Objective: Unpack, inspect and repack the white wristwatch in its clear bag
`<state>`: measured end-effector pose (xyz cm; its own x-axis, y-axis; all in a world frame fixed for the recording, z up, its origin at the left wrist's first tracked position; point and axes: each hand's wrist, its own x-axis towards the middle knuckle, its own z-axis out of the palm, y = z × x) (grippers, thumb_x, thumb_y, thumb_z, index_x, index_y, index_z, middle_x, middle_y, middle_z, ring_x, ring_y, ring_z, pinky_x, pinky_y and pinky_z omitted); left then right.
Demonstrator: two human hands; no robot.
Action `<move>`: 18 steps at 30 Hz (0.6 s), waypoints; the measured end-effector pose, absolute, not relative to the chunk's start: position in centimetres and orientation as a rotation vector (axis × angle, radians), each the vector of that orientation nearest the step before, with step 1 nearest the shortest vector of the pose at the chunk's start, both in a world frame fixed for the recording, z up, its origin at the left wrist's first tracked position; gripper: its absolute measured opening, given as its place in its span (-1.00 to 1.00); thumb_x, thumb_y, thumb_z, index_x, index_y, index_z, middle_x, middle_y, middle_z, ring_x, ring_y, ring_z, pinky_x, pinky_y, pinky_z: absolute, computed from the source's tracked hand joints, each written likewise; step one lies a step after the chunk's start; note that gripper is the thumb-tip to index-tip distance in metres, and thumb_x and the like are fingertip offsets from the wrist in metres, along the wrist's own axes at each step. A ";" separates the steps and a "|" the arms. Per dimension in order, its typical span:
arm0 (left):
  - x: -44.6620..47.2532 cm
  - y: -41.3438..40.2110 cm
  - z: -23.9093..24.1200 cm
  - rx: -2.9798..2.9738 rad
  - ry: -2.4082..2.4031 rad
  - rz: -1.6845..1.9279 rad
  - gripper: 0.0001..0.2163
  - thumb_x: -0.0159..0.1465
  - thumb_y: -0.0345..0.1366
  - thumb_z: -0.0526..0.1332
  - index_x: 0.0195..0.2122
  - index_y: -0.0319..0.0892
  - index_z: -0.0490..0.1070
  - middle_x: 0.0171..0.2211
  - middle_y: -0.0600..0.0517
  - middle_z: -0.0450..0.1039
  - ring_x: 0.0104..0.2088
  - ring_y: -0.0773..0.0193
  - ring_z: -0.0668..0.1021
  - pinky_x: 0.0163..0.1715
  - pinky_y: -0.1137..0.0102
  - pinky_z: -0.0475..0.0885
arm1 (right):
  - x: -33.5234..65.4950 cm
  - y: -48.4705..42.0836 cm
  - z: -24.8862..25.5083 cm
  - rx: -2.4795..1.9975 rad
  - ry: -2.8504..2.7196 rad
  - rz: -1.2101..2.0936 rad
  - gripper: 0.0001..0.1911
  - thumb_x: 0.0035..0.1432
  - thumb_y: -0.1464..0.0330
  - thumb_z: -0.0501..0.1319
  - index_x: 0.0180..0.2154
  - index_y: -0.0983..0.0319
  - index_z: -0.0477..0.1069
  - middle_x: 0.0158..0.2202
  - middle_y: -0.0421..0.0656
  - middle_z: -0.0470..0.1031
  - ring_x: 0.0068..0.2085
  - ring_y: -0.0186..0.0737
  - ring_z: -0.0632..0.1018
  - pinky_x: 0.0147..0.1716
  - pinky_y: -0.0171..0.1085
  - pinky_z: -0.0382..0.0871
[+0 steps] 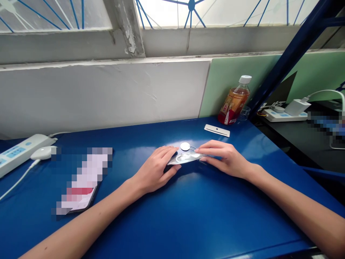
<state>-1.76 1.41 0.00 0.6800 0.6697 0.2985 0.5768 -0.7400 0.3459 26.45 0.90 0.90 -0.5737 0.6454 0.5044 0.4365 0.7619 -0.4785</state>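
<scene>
A thin silvery foil pouch (185, 158) lies flat on the blue table (188, 216), and both hands grip it. My left hand (155, 171) pinches its left end with the fingers pressed together. My right hand (225, 158) pinches its right end between thumb and fingers. Just behind the pouch lies a small round white disc (185, 146) with a thin wire loop beside it.
A white flat strip (217, 130) lies further back on the table, near a bottle of amber drink (235, 102). A phone (81, 194) lies at the left, beside a white power strip (18, 153) and plug. Another power strip (283, 114) sits on the dark surface at right.
</scene>
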 end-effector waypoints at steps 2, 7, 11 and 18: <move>-1.8 1.3 0.0 2.649 1.002 0.671 -0.58 0.45 -0.17 0.03 0.29 -0.16 0.15 0.17 -0.15 0.40 0.18 0.00 0.42 0.17 0.06 0.34 | 26.4 0.8 0.9 -0.867 -2.179 0.485 -0.78 0.32 0.34 0.18 -0.04 0.18 0.51 -0.12 -0.08 0.61 -0.13 -0.13 0.61 -0.13 -0.20 0.50; -1.8 1.1 -0.3 2.626 1.012 0.807 -0.44 0.41 -0.19 0.12 0.37 -0.13 -0.06 0.23 -0.21 0.30 0.21 0.00 0.40 0.14 0.07 0.38 | 26.0 0.8 0.5 -1.066 -2.027 0.691 -0.76 0.29 0.28 0.20 -0.05 0.24 0.46 -0.35 -0.17 0.60 -0.39 -0.25 0.56 -0.38 -0.30 0.47; -1.8 1.2 -0.6 2.657 0.982 0.801 -0.41 0.33 -0.18 0.24 0.32 -0.16 0.05 0.21 -0.21 0.31 0.20 0.00 0.40 0.16 0.10 0.38 | 25.8 0.9 0.0 -1.144 -2.013 0.739 -0.76 0.30 0.27 0.19 -0.06 0.25 0.45 -0.40 -0.19 0.56 -0.42 -0.28 0.52 -0.37 -0.30 0.46; -1.7 1.5 -0.3 2.692 0.949 0.619 -0.39 0.25 0.01 0.30 0.20 -0.26 0.25 0.14 -0.26 0.37 0.19 -0.08 0.38 0.15 0.04 0.36 | 26.4 1.3 -0.1 -1.161 -2.335 0.421 -0.68 0.38 0.27 0.06 0.04 0.24 0.43 0.04 0.01 0.51 0.04 -0.03 0.52 0.04 -0.06 0.42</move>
